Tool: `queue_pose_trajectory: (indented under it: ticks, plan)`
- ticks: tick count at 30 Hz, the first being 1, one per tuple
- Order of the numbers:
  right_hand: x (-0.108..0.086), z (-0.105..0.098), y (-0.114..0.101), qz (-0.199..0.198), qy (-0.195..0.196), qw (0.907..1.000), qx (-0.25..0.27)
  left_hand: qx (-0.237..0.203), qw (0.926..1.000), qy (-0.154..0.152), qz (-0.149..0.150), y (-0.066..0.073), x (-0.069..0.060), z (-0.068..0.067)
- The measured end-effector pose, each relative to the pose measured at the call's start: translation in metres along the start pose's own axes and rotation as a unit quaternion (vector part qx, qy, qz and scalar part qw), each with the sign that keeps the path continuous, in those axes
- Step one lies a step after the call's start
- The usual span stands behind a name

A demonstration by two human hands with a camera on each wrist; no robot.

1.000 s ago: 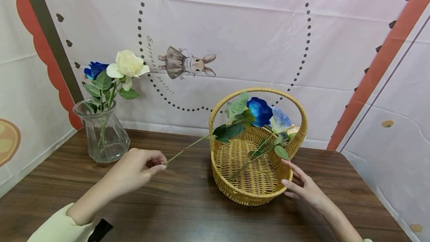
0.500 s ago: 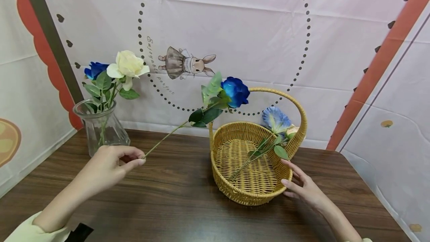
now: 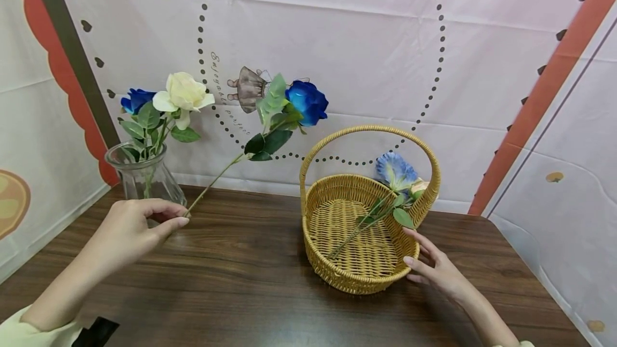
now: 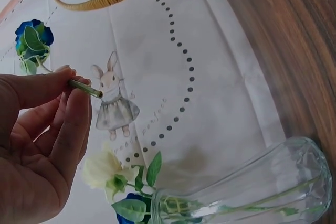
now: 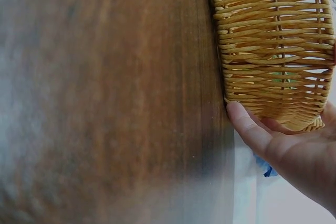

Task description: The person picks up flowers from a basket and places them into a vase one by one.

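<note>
My left hand [image 3: 137, 229] pinches the lower end of a long stem between thumb and fingers; its blue rose [image 3: 306, 103] leans up to the right, above the table. In the left wrist view the cut stem end [image 4: 89, 88] pokes out past the fingertips of the left hand [image 4: 47, 129]. My right hand [image 3: 441, 272] rests with relaxed fingers on the right side of the wicker basket [image 3: 361, 284]. Inside the basket lie a light blue flower [image 3: 396, 171] and a cream flower [image 3: 420, 186], heads at the right rim. The right wrist view shows fingers touching the basket's weave [image 5: 273, 45].
A glass vase [image 3: 154, 181] stands at the back left, behind the left hand, holding a white rose [image 3: 183, 92] and a blue rose [image 3: 137, 100]. The basket's tall handle [image 3: 371, 128] arches above it. A printed cloth [image 3: 337, 42] hangs behind the brown table [image 3: 250, 283].
My left hand has moved left with the blue rose, which has come away from above the basket and now tilts more upright. The right hand and basket have stayed in place.
</note>
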State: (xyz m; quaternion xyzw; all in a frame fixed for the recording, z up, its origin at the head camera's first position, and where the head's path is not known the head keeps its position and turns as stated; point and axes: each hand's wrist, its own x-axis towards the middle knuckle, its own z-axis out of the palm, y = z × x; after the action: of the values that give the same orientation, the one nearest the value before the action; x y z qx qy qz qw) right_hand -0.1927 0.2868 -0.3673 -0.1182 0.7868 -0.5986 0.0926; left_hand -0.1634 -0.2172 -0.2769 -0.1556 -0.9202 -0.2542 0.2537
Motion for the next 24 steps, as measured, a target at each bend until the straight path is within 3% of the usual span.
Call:
queue_pose_trajectory:
  ticks: [7, 16, 24]
  plan:
    - [0.0, 0.0, 0.0, 0.002, 0.002, 1.0, 0.0, 0.018, 0.999, 0.037, 0.02, -0.007, 0.003, -0.005]
    - [0.0, 0.0, 0.0, 0.001, -0.001, 1.0, -0.001, 0.006, 0.9983, 0.057, 0.003, -0.016, 0.008, -0.012]
    - [0.0, 0.0, -0.001, 0.001, -0.003, 1.0, -0.005, -0.016, 0.9962, 0.075, -0.042, -0.025, 0.015, -0.02]
